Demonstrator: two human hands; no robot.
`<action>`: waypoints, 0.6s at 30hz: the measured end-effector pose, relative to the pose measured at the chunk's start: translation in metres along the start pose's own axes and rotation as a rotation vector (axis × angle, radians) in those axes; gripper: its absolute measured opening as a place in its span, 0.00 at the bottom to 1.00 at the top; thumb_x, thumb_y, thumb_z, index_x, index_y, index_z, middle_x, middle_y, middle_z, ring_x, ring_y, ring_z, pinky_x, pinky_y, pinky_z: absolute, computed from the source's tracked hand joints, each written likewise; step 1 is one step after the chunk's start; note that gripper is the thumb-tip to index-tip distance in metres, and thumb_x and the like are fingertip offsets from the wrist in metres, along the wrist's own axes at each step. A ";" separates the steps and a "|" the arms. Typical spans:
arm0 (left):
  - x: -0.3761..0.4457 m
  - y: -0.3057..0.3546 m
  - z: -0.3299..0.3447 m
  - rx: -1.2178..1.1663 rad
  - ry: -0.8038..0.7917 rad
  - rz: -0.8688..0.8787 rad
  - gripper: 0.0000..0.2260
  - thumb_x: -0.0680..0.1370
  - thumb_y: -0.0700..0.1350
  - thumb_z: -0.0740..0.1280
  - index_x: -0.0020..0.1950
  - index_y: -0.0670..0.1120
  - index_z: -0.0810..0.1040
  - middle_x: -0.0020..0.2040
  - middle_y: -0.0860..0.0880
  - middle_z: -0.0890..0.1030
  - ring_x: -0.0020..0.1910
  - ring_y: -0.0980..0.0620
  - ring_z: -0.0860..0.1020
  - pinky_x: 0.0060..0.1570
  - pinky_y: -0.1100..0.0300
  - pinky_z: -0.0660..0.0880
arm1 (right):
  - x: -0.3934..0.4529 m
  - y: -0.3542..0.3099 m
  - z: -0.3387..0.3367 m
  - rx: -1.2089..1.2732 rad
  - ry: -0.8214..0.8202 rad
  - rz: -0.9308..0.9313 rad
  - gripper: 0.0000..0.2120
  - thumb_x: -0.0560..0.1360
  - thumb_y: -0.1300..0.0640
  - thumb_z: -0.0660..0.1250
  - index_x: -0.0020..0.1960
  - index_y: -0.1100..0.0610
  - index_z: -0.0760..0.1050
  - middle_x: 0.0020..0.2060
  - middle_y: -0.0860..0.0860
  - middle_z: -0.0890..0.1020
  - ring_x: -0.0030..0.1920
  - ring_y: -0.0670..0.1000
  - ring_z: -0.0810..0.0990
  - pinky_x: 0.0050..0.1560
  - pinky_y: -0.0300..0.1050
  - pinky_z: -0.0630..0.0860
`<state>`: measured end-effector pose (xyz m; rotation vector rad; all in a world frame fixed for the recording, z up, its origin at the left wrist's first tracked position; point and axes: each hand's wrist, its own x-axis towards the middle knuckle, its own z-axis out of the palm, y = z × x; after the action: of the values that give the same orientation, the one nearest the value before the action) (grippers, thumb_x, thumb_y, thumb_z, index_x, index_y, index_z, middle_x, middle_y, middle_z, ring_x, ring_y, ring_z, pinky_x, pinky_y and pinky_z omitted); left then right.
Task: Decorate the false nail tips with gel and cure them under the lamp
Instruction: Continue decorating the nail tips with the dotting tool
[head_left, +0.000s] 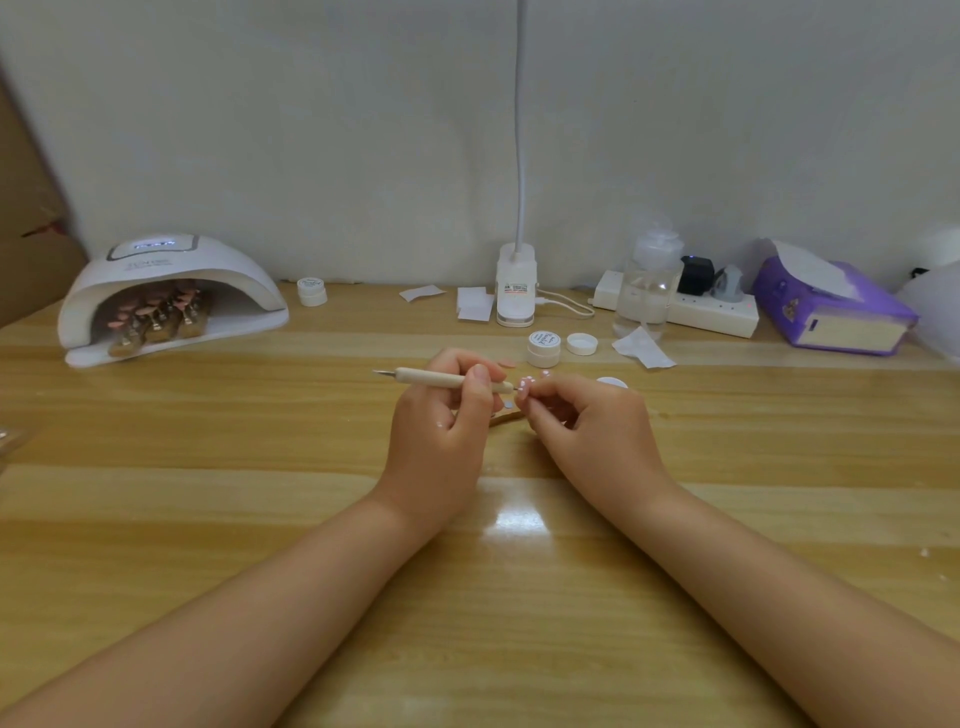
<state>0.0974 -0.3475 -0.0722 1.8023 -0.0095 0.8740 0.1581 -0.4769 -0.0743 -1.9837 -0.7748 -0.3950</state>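
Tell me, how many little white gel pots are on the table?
2 that I can see: one gel pot stands beside the curing lamp at the back, another ahead of the hands beside a loose lid. Hands may hide more.

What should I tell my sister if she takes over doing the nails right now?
Left hand: grips the wooden dotting tool, its tip pointing at the nail tip.
Right hand: pinches one pink nail tip that already has white dots on it.
Things: an open gel pot and its lid sit just behind the hands; another pot stands by the curing lamp.
Done: several pink tips on holders sit inside the lamp.
Left: finish dotting this tip, then put it under the lamp to cure. A loose pink tip lies on the table too.
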 end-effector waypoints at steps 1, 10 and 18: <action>0.000 0.000 0.000 0.001 0.002 -0.001 0.08 0.77 0.48 0.58 0.42 0.54 0.75 0.38 0.50 0.81 0.38 0.58 0.80 0.42 0.52 0.78 | 0.000 0.000 0.000 0.002 0.000 -0.002 0.04 0.74 0.58 0.70 0.45 0.55 0.83 0.34 0.45 0.82 0.38 0.42 0.78 0.39 0.33 0.73; 0.000 0.000 0.001 -0.010 0.000 -0.002 0.08 0.77 0.48 0.57 0.41 0.52 0.75 0.38 0.61 0.81 0.37 0.61 0.80 0.40 0.60 0.77 | 0.000 0.001 0.002 0.003 0.020 -0.026 0.03 0.74 0.59 0.70 0.44 0.56 0.83 0.35 0.47 0.83 0.38 0.43 0.78 0.38 0.32 0.72; 0.000 0.001 0.002 -0.037 -0.008 0.002 0.08 0.77 0.47 0.58 0.42 0.51 0.75 0.39 0.62 0.82 0.37 0.61 0.80 0.40 0.65 0.77 | 0.000 0.002 0.001 -0.002 0.024 -0.034 0.03 0.73 0.59 0.70 0.44 0.56 0.83 0.34 0.44 0.81 0.36 0.41 0.77 0.38 0.30 0.71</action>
<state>0.0985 -0.3495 -0.0722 1.7721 -0.0324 0.8627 0.1588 -0.4763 -0.0762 -1.9662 -0.7941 -0.4388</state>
